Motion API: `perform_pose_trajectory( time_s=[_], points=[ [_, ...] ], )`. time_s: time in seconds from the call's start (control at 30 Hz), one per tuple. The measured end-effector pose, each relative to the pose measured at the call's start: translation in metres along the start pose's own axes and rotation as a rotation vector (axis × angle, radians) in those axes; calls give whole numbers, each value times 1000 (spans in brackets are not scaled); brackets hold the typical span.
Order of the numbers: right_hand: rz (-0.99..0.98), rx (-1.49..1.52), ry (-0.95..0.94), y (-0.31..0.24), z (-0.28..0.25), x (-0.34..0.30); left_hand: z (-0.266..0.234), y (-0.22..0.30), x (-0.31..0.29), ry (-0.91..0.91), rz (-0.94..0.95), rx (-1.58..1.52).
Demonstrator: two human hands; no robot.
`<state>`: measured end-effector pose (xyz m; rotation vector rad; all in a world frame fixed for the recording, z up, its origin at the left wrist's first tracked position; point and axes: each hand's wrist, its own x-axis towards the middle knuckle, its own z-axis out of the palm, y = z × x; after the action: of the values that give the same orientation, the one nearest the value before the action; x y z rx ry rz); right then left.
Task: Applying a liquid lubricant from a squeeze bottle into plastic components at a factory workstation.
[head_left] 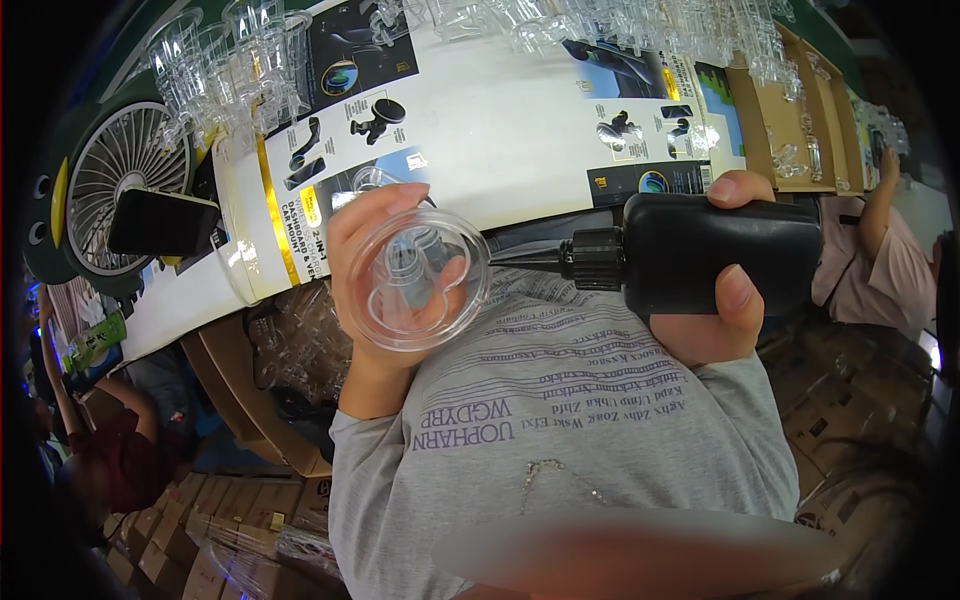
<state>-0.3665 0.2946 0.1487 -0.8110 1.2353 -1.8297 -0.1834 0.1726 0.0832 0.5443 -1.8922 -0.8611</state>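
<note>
My left hand (364, 345) is closed around a clear plastic piece (440, 338) with a wide round rim turned up toward me. Inside it, a narrower clear tubular part shows, with my fingers visible through the plastic. A black squeeze bottle (720, 255) lies sideways in my right hand (735, 300), gripped between the thumb and fingers. Its ribbed collar and thin pointed nozzle (530, 260) aim left. The nozzle's tip is at the right side of the round rim; whether it touches is hard to tell.
Clear plastic pieces (600, 25) crowd the far side of the table, which is covered with printed card (470, 110). A fan (130, 180) and a phone (163, 224) stand at left. An open cardboard box (235, 385) holds clear parts below. Other people sit at both sides.
</note>
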Motion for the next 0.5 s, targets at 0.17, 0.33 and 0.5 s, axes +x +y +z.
perform_pose_trajectory(
  time_s=[0.17, 0.33, 0.5],
  points=[
    [34, 55, 15, -1, 1, 0, -2, 2, -1, -26, -17, -18],
    [60, 58, 42, -3, 3, -1, 4, -4, -4, 65, -11, -223],
    [65, 64, 62, -4, 4, -1, 0, -1, -2, 0, -53, -282]
  ],
)
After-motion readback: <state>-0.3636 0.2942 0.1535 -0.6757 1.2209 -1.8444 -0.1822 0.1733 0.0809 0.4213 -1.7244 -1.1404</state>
